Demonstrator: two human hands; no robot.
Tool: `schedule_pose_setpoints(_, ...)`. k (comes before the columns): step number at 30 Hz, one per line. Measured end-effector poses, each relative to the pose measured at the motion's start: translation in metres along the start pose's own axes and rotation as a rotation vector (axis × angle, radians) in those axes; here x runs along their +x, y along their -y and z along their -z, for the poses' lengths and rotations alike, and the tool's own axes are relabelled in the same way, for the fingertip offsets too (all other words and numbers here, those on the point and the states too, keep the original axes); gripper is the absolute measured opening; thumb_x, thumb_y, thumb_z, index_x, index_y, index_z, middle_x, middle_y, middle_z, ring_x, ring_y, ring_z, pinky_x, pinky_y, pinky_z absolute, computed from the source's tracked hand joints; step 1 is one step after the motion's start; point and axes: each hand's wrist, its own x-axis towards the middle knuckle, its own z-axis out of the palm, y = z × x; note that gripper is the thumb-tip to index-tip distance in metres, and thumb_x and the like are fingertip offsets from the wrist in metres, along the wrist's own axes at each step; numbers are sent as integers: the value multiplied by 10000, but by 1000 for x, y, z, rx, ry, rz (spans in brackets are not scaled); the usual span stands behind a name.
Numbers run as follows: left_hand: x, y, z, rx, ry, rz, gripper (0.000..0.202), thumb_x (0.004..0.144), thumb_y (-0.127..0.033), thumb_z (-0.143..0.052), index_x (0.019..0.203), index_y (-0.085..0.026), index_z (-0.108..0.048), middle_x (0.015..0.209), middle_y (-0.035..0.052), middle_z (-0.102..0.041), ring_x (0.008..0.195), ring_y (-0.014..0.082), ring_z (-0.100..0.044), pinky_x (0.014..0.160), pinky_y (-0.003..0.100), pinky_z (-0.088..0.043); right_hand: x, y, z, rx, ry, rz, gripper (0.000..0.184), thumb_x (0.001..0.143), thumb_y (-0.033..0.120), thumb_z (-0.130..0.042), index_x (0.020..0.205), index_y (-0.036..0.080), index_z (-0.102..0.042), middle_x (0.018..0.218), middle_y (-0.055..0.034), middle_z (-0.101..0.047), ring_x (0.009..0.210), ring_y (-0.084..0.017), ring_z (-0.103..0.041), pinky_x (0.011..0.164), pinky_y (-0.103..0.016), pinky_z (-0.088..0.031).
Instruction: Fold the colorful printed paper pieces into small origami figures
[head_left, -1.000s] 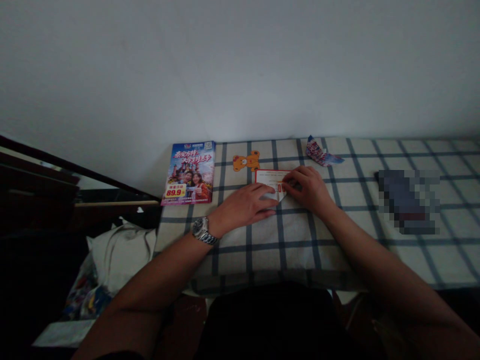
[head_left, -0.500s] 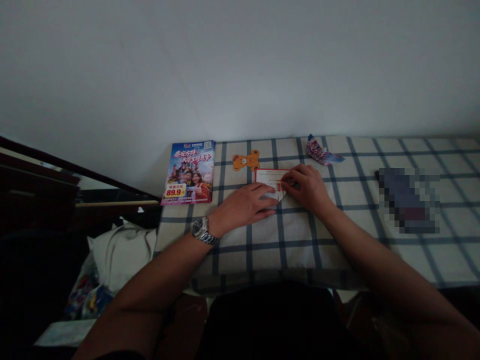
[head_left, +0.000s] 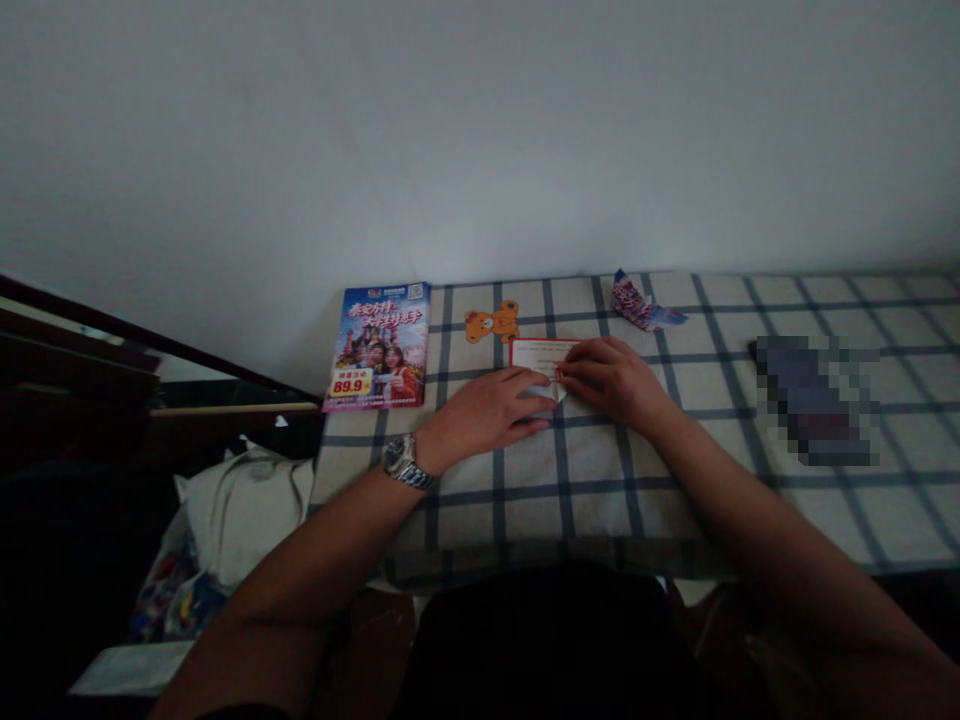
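Note:
A white sheet with a red border (head_left: 541,353) lies folded at its lower corner on the checked tablecloth (head_left: 600,510). My left hand (head_left: 480,410) lies over the sheet's lower left, its fingertips pressing the folded corner. A metal wristwatch (head_left: 401,458) sits on that wrist. From the right, my right hand (head_left: 611,382) pinches the sheet's right part between its fingers. The fingertips of my two hands nearly meet, and they hide the sheet's lower part.
An orange teddy-bear cutout (head_left: 491,322) lies just beyond the sheet. A colourful travel brochure (head_left: 379,346) lies to its left, a crumpled printed paper (head_left: 641,305) at the far edge, and a pixelated object (head_left: 817,400) on the right. A wall rises behind the table.
My right hand has slid slightly left and down over the sheet, covering more of its folded corner. My left hand and the other objects stay about where they were.

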Motion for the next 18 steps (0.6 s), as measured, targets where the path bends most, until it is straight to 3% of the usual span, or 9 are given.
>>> schedule_pose_setpoints(11, -1, 1, 0, -11, 4, -3, 331, 1095, -417, -525, 1328, -248, -690, 1419, 90, -599, 1303, 258, -578, 1104, 445, -560, -1, 9, 2, 11, -32, -40, 201, 1028, 320, -654, 1102, 213, -807, 1129, -119, -748, 1065, -284, -690, 920, -468, -609)
schedule_pose_setpoints(18, -2, 1, 0, 8, 13, -4, 349, 1087, -435, -539, 1348, -253, -684, 1421, 87, -613, 1264, 264, -602, 1048, 447, -587, 0, 13, 0, 8, -36, -77, 190, 1021, 313, -662, 1120, 232, -803, 1130, -116, -744, 1053, -287, -685, 916, -479, -609)
